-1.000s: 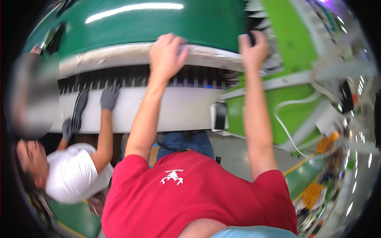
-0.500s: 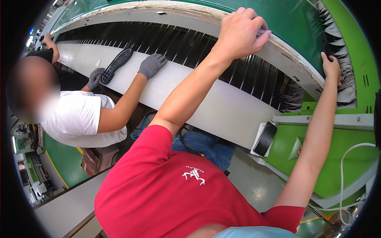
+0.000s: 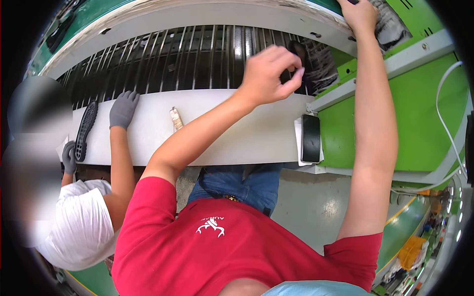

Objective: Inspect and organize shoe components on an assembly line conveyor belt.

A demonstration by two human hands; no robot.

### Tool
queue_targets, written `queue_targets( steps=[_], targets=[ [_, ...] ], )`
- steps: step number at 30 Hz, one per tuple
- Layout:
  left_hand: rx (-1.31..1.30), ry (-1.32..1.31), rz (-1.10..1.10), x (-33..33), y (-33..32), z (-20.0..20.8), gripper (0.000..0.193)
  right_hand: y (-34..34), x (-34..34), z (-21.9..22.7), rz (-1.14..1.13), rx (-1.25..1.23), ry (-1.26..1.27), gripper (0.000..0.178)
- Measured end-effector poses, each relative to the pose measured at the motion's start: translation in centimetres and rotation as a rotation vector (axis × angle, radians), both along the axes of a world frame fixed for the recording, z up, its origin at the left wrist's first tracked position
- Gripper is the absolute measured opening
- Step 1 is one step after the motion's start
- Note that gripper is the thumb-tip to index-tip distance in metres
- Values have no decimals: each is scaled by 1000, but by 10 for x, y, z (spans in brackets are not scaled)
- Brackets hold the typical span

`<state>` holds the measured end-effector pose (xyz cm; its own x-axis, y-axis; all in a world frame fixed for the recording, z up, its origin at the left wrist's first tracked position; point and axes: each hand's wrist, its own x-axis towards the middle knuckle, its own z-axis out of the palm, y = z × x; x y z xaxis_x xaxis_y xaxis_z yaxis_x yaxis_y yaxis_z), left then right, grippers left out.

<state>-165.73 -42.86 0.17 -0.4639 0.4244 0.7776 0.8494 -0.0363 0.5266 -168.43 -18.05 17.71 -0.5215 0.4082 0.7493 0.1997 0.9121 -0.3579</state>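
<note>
My left hand (image 3: 270, 76) hovers over the right part of the white board and the dark metal rods (image 3: 197, 59). Its fingers are curled toward the thumb and slightly blurred; whether they hold anything small is hidden. My right hand (image 3: 361, 17) is at the top edge of the picture, gripping the right end of the long pale beam (image 3: 222, 15), whose upper edge is worn; part of this hand is cut off. On the white board (image 3: 237, 143), below my left forearm, lies a small beige wrapped piece (image 3: 176, 118), partly covered by the arm.
At left, a co-worker in white, with grey gloves (image 3: 123, 109), rests one hand on the board beside a black shoe sole (image 3: 86, 130). A black phone (image 3: 310, 138) lies right of the board. Green machine panel (image 3: 414, 118) and a white cable (image 3: 441, 106) are at right.
My left hand has come off the beam and down over the rods. My right hand stays at the beam's end. The view has turned, and the beige piece now shows.
</note>
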Motion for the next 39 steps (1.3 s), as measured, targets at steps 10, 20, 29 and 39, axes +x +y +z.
queue_targets(
  steps=[10,20,29,39],
  targets=[
    [-894,-101,334,-62,187,-146,69,-44,-11,4,-33,-10,-30,47],
    [-159,-426,63,-174,53,-106,40,-31,2,7,-18,-144,-59,48],
    [-866,-192,892,-214,-200,-83,48,-37,8,8,-13,-161,-69,45],
    [-724,385,343,-246,-68,-97,48,-40,4,11,4,-126,-64,46]
  ],
)
